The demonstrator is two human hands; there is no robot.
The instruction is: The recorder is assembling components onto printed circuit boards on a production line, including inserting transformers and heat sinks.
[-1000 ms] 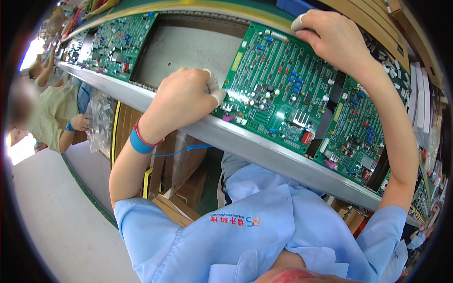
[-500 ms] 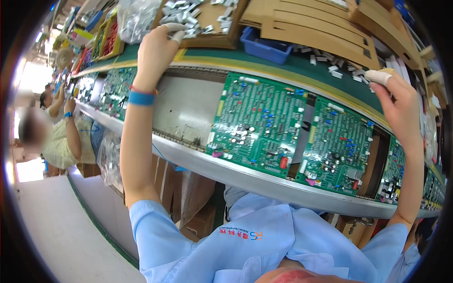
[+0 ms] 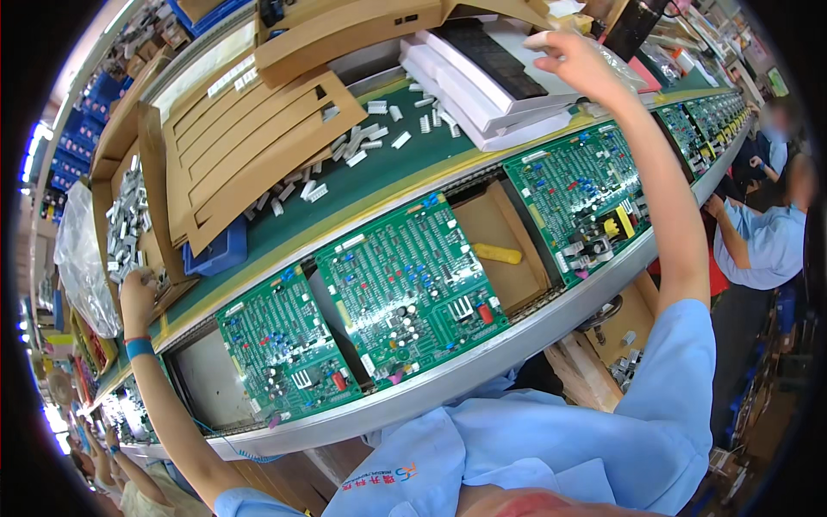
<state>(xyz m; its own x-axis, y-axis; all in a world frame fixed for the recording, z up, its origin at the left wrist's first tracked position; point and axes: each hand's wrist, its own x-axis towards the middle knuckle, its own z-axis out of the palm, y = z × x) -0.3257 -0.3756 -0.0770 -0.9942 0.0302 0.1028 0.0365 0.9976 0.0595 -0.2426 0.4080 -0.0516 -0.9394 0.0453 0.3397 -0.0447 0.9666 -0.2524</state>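
Observation:
My left hand reaches into the near end of a cardboard box of small silver-grey parts. Its fingertips are among the parts, so its grip is hard to see. At the far right, my right hand is over a black tray on stacked white trays. Its thumb and covered index finger are apart, and nothing shows between them. Between my arms, green circuit boards lie on the metal-edged line, including a smaller-looking board at the left.
A slotted cardboard sheet and blue bin stand behind the boards, near loose pale ribbed parts. A yellow object lies in a gap beside another populated board. Co-workers sit at the right.
My view has turned right. My right hand has moved from the loose parts to the black tray, its fingers now apart. My left hand remains at the box of silver parts.

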